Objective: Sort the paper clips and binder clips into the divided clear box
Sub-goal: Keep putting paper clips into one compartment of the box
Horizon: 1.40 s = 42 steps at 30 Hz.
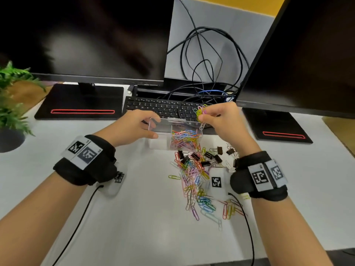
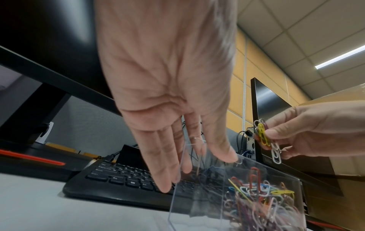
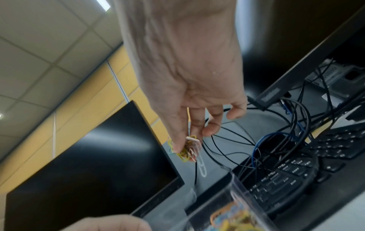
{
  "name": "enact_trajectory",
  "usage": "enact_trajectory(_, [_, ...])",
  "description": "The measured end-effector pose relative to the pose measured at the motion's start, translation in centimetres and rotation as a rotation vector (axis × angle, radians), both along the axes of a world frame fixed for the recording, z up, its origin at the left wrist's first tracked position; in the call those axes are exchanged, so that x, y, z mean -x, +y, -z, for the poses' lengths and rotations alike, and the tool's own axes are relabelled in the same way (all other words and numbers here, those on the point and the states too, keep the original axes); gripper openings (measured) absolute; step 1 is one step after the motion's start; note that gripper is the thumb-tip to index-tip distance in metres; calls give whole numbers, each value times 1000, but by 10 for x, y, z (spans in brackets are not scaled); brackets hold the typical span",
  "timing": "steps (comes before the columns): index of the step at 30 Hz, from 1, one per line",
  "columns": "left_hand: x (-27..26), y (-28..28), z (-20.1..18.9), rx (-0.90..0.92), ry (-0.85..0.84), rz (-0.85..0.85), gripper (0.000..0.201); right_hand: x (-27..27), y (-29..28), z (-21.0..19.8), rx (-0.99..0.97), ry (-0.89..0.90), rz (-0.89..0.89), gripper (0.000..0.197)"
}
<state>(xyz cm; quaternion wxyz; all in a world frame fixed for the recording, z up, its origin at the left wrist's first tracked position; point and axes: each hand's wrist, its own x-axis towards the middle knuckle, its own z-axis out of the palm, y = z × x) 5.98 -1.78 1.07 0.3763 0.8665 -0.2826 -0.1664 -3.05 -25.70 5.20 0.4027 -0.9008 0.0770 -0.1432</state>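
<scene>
The right hand (image 1: 222,120) is pinching a bunch of paper clips (image 1: 200,112) over the box (image 1: 163,129), at twelve o'clock from the loose pile (image 1: 197,181). One white clip is dangling and may be snagging or dropping outside. The left hand (image 1: 134,127) is steadying the box's left end, its grip narrow on the wall. One compartment is holding clips, the other none. About ten binder clips (image 1: 207,157) are lying on the surface (image 1: 134,217); the paper clips are too many to count.

Box's (image 3: 233,207) contents blurred, edge-cropped.

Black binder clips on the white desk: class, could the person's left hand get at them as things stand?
Probably not at once: the left hand grips the divided clear plastic box. The black binder clips lie uncovered nearby, so releasing the box should free the way.
</scene>
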Motion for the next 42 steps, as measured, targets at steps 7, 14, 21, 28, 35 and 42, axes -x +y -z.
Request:
enact_trajectory(7, [3,-1,-3,-16,-18,-11,41,-21,9,21,85,104,-21,8])
enact_trajectory(14, [3,-1,-3,-15,-10,-21,42,-16,10,20,162,132,10,18])
enact_trajectory(21, [2,-3,-3,-17,-10,-28,43,9,-4,10,110,47,63,17])
enact_trajectory(28, [4,-4,-4,-24,-7,-42,42,67,-33,1,246,515,6,29])
enact_trajectory(35, [5,-4,-6,-28,13,-48,40,69,-37,18,364,667,33,43])
enact_trajectory(42, [6,-4,-8,-18,34,-38,41,60,-11,35,518,813,-88,50])
